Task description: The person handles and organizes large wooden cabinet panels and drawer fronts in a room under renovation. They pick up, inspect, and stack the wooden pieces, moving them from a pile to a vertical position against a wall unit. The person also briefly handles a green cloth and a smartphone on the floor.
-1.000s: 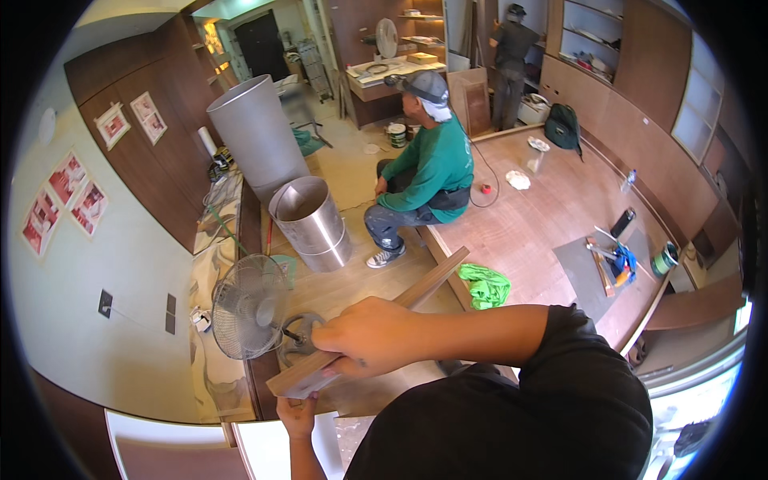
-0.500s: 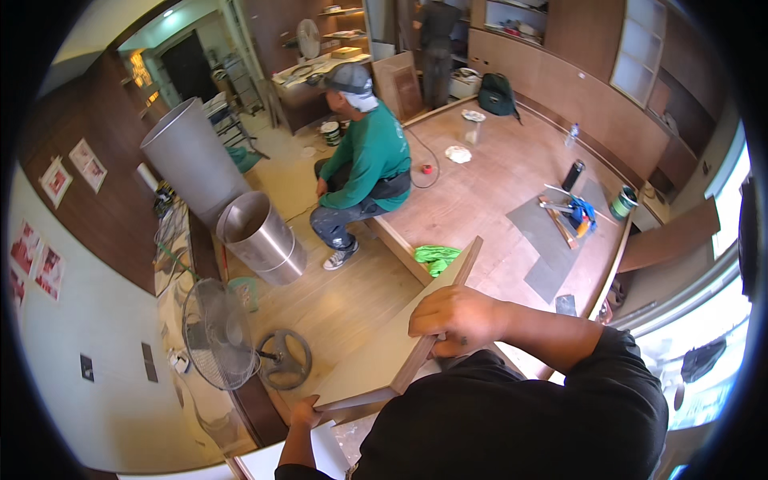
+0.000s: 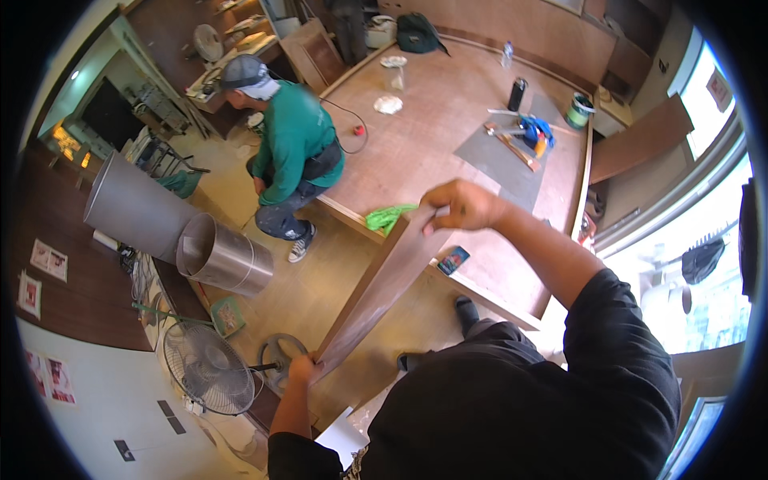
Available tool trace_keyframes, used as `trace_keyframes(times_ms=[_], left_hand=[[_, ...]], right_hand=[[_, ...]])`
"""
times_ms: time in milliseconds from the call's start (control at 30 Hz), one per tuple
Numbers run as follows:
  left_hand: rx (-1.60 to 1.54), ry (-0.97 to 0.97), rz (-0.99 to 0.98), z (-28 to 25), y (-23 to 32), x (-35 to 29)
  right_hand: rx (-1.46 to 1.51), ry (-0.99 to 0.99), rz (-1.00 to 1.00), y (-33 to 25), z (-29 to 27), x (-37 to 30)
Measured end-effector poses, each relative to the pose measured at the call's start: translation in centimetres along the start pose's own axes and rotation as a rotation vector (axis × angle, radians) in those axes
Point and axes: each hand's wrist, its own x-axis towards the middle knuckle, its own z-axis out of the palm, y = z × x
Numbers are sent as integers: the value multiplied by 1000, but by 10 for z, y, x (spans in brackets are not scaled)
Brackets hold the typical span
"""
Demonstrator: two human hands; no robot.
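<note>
I hold a long wooden panel [image 3: 390,282] across my front, its broad brown face turned up toward me. My left hand [image 3: 302,371] is closed round its lower near end, beside the fan. At the higher far end, my right hand [image 3: 462,206] grips the top corner, fingers over the edge. Just past that end lie a bright green cloth [image 3: 390,217] and a small flat phone-like thing [image 3: 454,260] on the edge of a low wooden platform [image 3: 436,108].
A person in a green top [image 3: 300,136] sits on the platform's edge, ahead left. On my left are a standing fan [image 3: 210,368] and metal cylinders [image 3: 228,254]. Hand tools [image 3: 532,136], a black bottle [image 3: 518,94] and a green can [image 3: 579,110] stand or lie on the platform.
The panel has turned from showing its pale face to its brown one. My right hand has risen and moved farther away; my left hand is slightly higher. My view has swung right.
</note>
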Motion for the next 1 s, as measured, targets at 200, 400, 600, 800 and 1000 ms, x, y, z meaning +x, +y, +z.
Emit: trace_keyframes(times_ms=[200,400,600,800,1000], left_hand=[[61,-61,182,-52,101,5],[93,-140,266,-87,229,17],[133,-199,399,-92,324,27],[217,-272,531,-108,414,48],[222,-317,528,-128,457,57]], right_hand=[[67,142,271,94,-84,-61],[405,324,421,213,-137,-146],[354,681,473,313,-143,-225],[1175,959,1201,401,30,-339],[1692,501,1476,360,220,-299]])
